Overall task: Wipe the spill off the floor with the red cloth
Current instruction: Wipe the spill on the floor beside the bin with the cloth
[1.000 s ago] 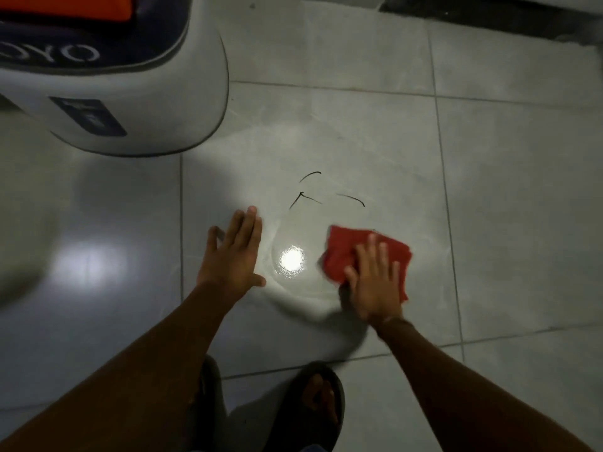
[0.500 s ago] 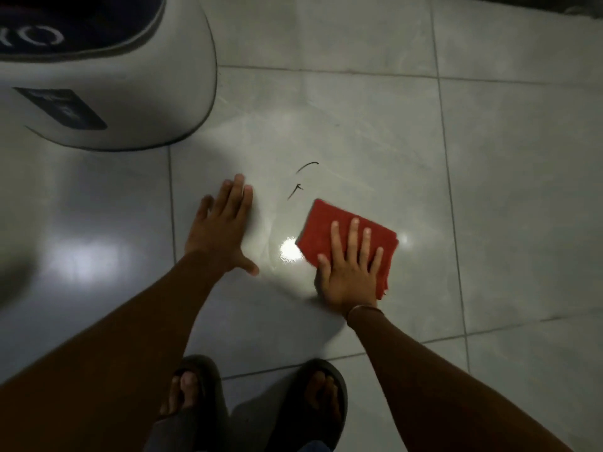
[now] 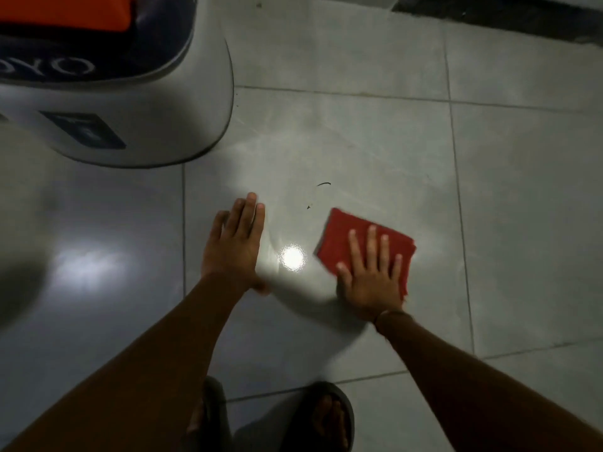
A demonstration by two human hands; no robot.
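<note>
The red cloth (image 3: 346, 234) lies folded flat on the grey floor tile. My right hand (image 3: 370, 275) presses down on it with fingers spread, covering its near half. Just beyond the cloth, thin dark marks (image 3: 323, 184) of the spill remain on the tile, with a small speck (image 3: 308, 207) closer in. A bright light glare (image 3: 292, 258) shines on the wet-looking tile between my hands. My left hand (image 3: 235, 243) rests flat on the floor to the left, fingers together, holding nothing.
A large white appliance (image 3: 140, 125) with a dark top and orange part stands on the floor at the upper left, close to my left hand. My feet in dark sandals (image 3: 326, 415) are at the bottom. A dark strip (image 3: 496, 14) runs along the far edge.
My right hand pushed the cloth forward over the marks, then drew it back to the right. Some dark lines are gone; fewer marks show now. My left hand stayed planted.
</note>
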